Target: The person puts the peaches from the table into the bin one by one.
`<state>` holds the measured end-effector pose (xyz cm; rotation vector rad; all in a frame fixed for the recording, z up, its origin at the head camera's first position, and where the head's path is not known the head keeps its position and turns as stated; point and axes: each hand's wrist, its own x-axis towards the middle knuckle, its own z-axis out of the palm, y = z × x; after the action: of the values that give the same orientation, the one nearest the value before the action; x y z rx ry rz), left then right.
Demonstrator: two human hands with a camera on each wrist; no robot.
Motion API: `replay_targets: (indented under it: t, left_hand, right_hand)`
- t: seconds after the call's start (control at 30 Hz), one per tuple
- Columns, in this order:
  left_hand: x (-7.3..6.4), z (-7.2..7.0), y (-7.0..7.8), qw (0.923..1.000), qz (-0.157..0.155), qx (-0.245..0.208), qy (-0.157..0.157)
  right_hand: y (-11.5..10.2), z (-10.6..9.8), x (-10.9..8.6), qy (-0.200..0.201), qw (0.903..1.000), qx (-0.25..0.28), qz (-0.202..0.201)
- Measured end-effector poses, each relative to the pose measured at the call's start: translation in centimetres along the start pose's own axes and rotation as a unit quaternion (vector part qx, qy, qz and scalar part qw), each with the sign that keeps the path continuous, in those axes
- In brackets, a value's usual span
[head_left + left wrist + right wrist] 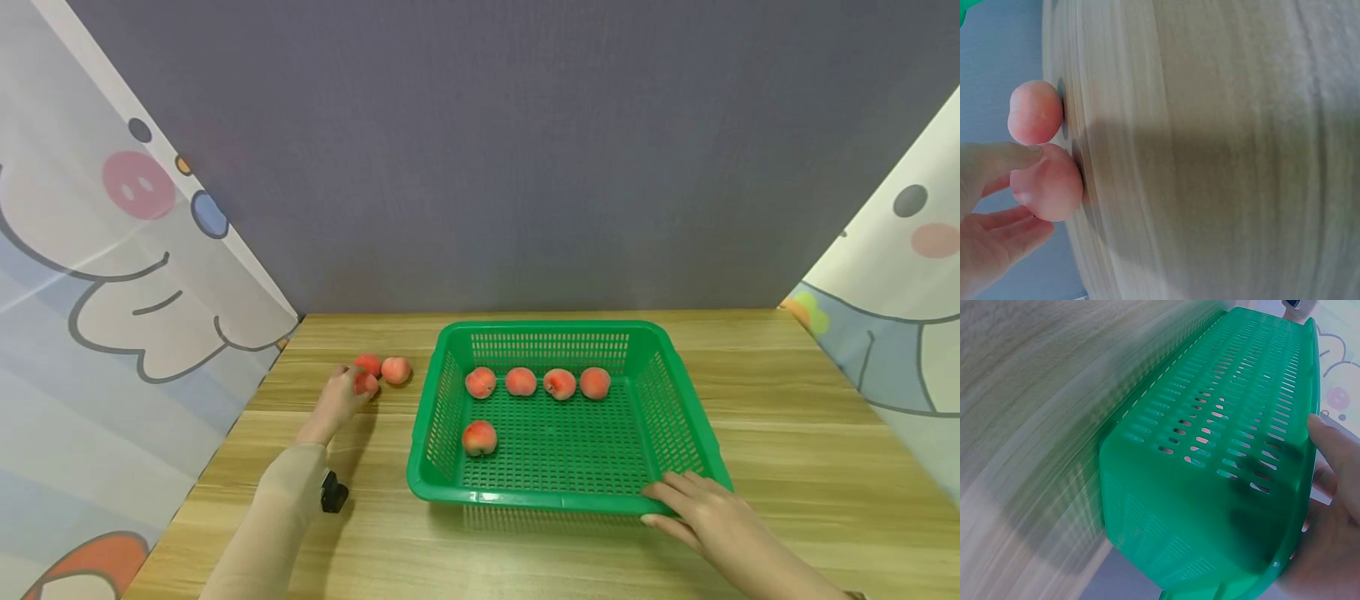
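Note:
At the left of the table, my left hand (339, 400) has its thumb and fingers around a peach (1054, 187). Right beside that one sits another peach (396, 370), and a redder peach (367, 363) shows just behind the fingers in the head view. My right hand (697, 508) grips the rim of a green plastic basket (562, 500) at its near right corner, thumb on the outside wall. Inside, several peaches form a row along the far side, among them a peach (595, 382) at the right end. One peach (479, 437) lies nearer the front left.
The basket stands on a wood-grain table (780, 400). A grey panel (525, 167) rises behind the table's back edge. Cartoon-printed sheets (112, 333) hang at both sides. A small black device (333, 492) is on the left wrist.

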<state>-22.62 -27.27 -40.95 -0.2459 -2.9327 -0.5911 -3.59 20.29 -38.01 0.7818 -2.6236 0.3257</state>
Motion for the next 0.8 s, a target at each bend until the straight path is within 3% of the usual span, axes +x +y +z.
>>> replay_targets:
  t: [0.37, 0.8]
  left_hand:
    - [0.25, 0.55, -0.33, 0.9999, 0.013, 0.001, 0.002]
    - [0.47, 0.24, -0.21, 0.9997, 0.021, -0.011, -0.01]
  right_hand:
    - [0.14, 0.2, -0.08, 0.019, 0.9994, 0.016, -0.023]
    - [0.05, 0.02, 0.03, 0.005, 1.0, 0.005, -0.005]
